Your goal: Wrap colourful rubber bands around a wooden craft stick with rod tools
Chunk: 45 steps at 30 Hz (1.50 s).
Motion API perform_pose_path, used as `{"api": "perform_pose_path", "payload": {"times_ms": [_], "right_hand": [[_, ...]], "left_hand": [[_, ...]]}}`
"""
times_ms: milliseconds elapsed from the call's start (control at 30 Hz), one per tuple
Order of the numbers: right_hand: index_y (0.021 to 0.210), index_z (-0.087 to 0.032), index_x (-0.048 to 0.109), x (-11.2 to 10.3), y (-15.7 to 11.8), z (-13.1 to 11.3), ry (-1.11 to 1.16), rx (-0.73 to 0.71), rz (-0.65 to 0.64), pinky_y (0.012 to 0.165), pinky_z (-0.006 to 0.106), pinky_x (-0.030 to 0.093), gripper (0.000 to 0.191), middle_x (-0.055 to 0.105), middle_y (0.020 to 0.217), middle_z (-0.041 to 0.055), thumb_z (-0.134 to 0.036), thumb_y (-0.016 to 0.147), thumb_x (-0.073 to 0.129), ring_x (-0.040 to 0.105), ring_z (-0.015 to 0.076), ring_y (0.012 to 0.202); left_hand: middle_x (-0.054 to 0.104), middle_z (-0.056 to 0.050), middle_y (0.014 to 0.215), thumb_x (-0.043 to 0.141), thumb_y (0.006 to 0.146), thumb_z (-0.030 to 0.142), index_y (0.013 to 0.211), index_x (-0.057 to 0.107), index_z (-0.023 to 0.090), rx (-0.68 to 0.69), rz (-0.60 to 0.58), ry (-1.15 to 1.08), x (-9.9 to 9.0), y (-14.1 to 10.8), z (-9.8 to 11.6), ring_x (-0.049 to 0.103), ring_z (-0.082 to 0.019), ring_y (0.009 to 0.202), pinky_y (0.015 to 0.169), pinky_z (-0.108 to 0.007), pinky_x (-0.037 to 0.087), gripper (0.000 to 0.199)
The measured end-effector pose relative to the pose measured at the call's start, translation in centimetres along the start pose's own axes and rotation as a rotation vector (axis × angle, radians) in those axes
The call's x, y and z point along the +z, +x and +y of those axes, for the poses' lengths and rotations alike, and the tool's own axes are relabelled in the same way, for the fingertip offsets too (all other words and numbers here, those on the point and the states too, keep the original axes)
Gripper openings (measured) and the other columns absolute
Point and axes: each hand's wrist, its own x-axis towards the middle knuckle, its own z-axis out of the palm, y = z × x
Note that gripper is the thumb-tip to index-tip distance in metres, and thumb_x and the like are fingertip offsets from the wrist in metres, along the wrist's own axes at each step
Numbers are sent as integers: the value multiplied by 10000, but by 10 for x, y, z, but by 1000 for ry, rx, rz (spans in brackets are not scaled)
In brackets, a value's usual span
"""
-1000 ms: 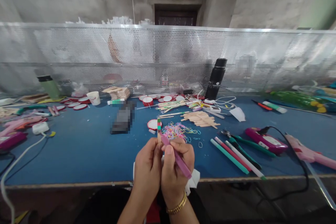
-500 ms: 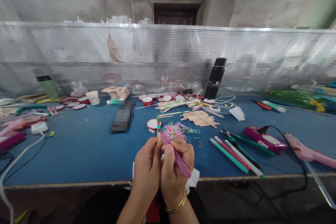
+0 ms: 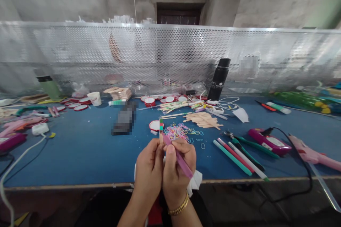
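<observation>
My left hand point(image 3: 149, 165) pinches a flat wooden stick point(image 3: 161, 136) upright, its upper end coloured in green and red bands. Wrapped round a purple marker point(image 3: 183, 165), my right hand point(image 3: 177, 168) holds the pen's upper end against the stick. Both hands touch each other just above the table's front edge. Right behind them lies a pile of small coloured rubber loops point(image 3: 178, 132). Beside the pile is a small red-rimmed white disc point(image 3: 155, 125). My fingers hide the stick's lower part.
Plain sticks point(image 3: 204, 120) lie behind the loops. Capped markers point(image 3: 236, 156), pliers point(image 3: 246, 145) and a pink glue gun point(image 3: 314, 154) are on the right. A black bottle point(image 3: 218, 79) stands at the back; a dark phone point(image 3: 124, 117) and paper cup point(image 3: 94, 98) are left.
My right hand and the purple marker have shifted slightly left. A red band now shows on the stick beneath the green one. My left hand is nearly unmoved.
</observation>
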Motion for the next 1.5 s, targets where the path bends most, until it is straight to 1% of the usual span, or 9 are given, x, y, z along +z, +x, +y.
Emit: {"api": "perform_pose_path", "payload": {"times_ms": [233, 367, 500, 600, 767, 933, 1233, 1367, 1500], "right_hand": [[999, -234, 606, -1, -2, 2, -34, 0, 66, 793, 378, 572, 36, 646, 899, 20, -218, 1021, 583, 662, 176, 846], [1062, -228, 650, -1, -1, 2, -103, 19, 95, 777, 337, 586, 66, 677, 975, 26, -231, 1022, 597, 696, 162, 855], [1079, -231, 680, -1, 3, 0, -175, -26, 62, 796, 293, 587, 122, 728, 920, -8, -211, 1049, 564, 720, 127, 807], [1113, -228, 674, -1, 6, -1, -215, -49, 62, 823, 281, 586, 158, 737, 876, -30, -179, 1062, 533, 717, 105, 755], [1072, -229, 674, -1, 7, -2, -267, -75, 52, 809, 267, 574, 64, 740, 945, -6, -225, 1013, 649, 721, 123, 841], [1049, -237, 659, -3, 6, -4, -178, -7, 26, 766, 250, 574, 85, 717, 918, -22, -214, 978, 699, 705, 117, 817], [1038, -237, 643, -3, 4, 0, -136, 101, 52, 802, 290, 582, 125, 700, 930, -13, -243, 955, 735, 696, 132, 835], [1022, -234, 632, -3, 3, 1, -146, 99, 86, 802, 301, 577, 131, 689, 922, -7, -256, 950, 738, 689, 137, 827], [1030, -237, 624, -3, 2, 3, -131, 128, 83, 816, 320, 575, 145, 680, 922, -7, -282, 951, 737, 685, 144, 828]], "left_hand": [[602, 19, 672, 488, 1017, 413, 751, 604, 208, 20, 4, 68, 0, 0, -2, 546, -146, 603, 579, -242, 412, 355], [600, 20, 678, 476, 1036, 428, 756, 582, 211, 10, 6, 68, 0, -2, -2, 540, -147, 606, 580, -244, 406, 370], [653, 4, 735, 465, 1051, 449, 816, 631, 206, 5, -2, 44, -1, -3, -2, 589, -158, 653, 617, -247, 442, 376], [653, 7, 728, 463, 1055, 456, 835, 649, 205, 2, 1, 40, -2, -4, -1, 581, -156, 640, 608, -245, 438, 382], [598, 24, 662, 478, 1045, 434, 732, 576, 211, 49, -8, 50, -2, -4, 0, 533, -142, 595, 567, -232, 407, 396], [615, 22, 673, 462, 1048, 384, 743, 573, 210, 59, -38, 49, -1, -3, -1, 532, -139, 604, 582, -231, 409, 368], [647, 1, 725, 433, 1080, 385, 781, 555, 211, 34, -134, 73, -2, -2, -5, 544, -153, 643, 619, -262, 399, 366], [672, -7, 776, 435, 1084, 380, 830, 595, 210, 31, -165, 72, -3, -3, -5, 568, -160, 678, 643, -268, 413, 345], [662, -1, 767, 452, 1080, 393, 806, 569, 217, 19, -164, 80, -3, -3, -5, 559, -161, 673, 631, -269, 403, 345]]}}
